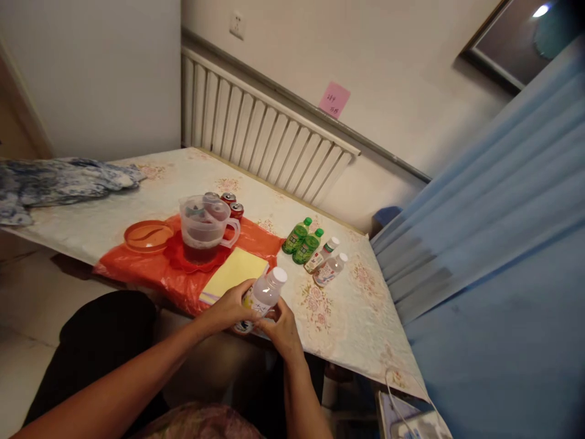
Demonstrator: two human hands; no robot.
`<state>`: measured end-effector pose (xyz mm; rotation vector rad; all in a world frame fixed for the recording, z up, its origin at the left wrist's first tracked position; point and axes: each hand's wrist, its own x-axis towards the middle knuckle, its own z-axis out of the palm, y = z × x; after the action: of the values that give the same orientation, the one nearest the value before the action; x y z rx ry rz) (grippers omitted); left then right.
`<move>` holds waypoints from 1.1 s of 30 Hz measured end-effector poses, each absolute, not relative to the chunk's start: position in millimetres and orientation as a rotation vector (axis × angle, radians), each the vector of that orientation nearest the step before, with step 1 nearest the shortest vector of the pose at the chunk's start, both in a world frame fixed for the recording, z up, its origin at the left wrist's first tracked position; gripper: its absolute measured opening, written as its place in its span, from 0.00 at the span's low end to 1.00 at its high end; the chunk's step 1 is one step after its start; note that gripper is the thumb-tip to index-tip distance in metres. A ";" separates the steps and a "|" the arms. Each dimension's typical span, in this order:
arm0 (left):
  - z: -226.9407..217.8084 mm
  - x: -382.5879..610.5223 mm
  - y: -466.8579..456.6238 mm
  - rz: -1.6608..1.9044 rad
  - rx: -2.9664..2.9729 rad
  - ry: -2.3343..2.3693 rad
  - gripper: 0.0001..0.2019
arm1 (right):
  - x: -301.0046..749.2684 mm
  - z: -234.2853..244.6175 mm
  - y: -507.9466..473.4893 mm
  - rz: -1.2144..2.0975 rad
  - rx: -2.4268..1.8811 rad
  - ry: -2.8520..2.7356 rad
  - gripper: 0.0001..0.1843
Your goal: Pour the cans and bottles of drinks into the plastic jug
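Note:
Between my two hands I hold a clear plastic drink bottle (265, 294) with a white cap and a printed label, tilted, at the table's front edge. My left hand (233, 306) wraps its left side, and my right hand (282, 328) grips it from the right, lower down. Just left of the bottle lies a stack of paper (235, 271) with a yellow sheet on top. Beyond it a clear measuring jug (205, 227) with dark liquid stands on a red dish (176, 259). An orange round lid (148, 236) lies left of the jug.
Red plastic sheeting (132, 268) covers part of the flowered tablecloth (351, 317). Several cans (236, 210) stand behind the jug. Two green bottles (305, 247) and two white-capped bottles (329, 270) stand at right. Patterned cloth (68, 183) lies far left; a blue curtain (503, 213) hangs at right.

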<state>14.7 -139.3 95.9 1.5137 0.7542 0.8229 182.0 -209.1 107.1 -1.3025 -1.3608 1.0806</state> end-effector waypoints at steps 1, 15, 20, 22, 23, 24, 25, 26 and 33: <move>94.7 17.6 -139.3 0.809 1.512 0.741 0.37 | 182.4 105.8 -208.7 1.063 -1.319 -1.353 0.32; 47.7 44.1 -83.9 0.775 1.983 1.019 0.31 | 259.1 83.6 -206.5 0.715 -1.589 -1.041 0.24; 1.9 23.7 -42.5 0.792 2.442 1.401 0.25 | 327.6 73.5 -201.2 0.501 -1.683 -0.815 0.26; -12.8 16.4 -36.9 0.776 2.556 1.470 0.24 | 349.6 69.6 -198.7 0.409 -1.724 -0.765 0.26; -18.2 13.9 -36.2 0.782 2.616 1.462 0.23 | 358.9 67.7 -197.2 0.359 -1.741 -0.754 0.26; -22.1 12.2 -36.5 0.789 2.656 1.472 0.23 | 367.1 65.7 -195.4 0.311 -1.755 -0.749 0.25; -24.6 11.3 -37.3 0.795 2.689 1.483 0.23 | 374.3 63.7 -193.3 0.269 -1.768 -0.746 0.25; -25.7 10.9 -38.3 0.799 2.714 1.494 0.23 | 380.7 61.6 -190.7 0.236 -1.779 -0.739 0.25; -20.1 10.1 -41.9 0.803 2.742 1.505 0.21 | 408.7 49.5 -165.1 0.163 -1.796 -0.725 0.26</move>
<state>10.1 -41.9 -20.1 2.7419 1.5053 0.8033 408.7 -165.1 49.5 -1.7958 -0.7254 0.1625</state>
